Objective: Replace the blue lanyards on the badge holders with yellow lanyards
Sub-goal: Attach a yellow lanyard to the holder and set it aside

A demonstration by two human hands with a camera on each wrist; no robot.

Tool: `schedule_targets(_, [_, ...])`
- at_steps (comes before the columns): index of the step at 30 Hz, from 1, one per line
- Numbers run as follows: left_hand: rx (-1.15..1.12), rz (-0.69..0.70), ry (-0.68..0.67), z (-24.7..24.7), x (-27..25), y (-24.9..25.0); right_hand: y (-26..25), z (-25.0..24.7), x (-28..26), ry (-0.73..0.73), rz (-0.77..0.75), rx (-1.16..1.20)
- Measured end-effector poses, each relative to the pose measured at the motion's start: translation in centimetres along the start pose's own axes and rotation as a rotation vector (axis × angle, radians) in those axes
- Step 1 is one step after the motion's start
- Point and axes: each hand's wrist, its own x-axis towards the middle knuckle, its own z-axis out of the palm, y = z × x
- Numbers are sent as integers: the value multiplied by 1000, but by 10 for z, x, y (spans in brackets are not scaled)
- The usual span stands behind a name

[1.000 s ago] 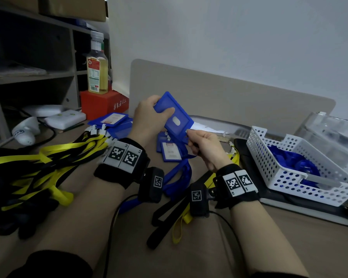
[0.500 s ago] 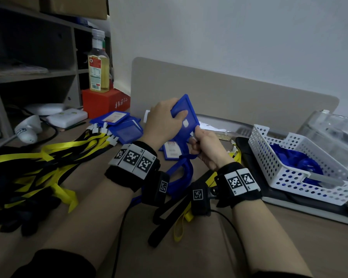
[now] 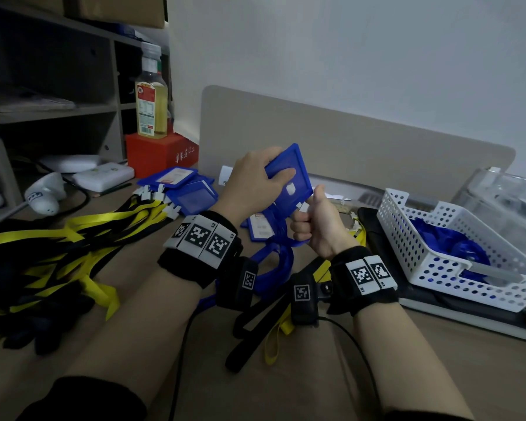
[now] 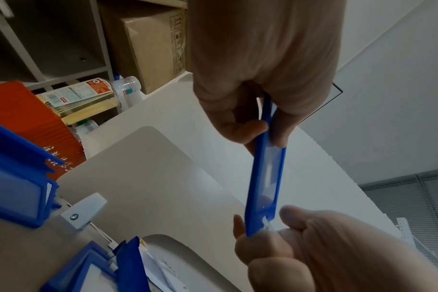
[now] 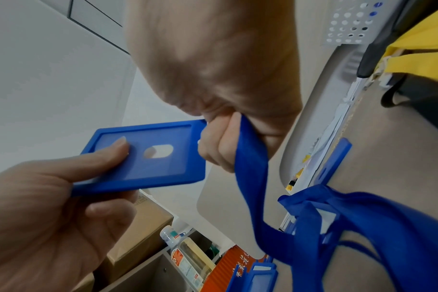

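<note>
You hold the rigid blue plastic badge holder [image 3: 289,174] up in front of the beige desk divider [image 3: 377,141]: your left hand [image 3: 252,183] clamps its faces, your right hand [image 3: 316,220] pinches the white clip [image 3: 301,206] and soft blue ribbon lanyard [image 5: 250,177]. It's light; grip the frame edges, not the limp strap.

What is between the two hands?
The blue badge holder spans the gap: the left hand grips one end, the right hand pinches the clip end with the blue lanyard. The right wrist view shows it best.
</note>
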Motion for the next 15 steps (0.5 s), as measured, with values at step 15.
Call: schedule_targets(15, [-28, -17, 196, 1, 2, -8, -2, 1, -3, -198, -20, 149])
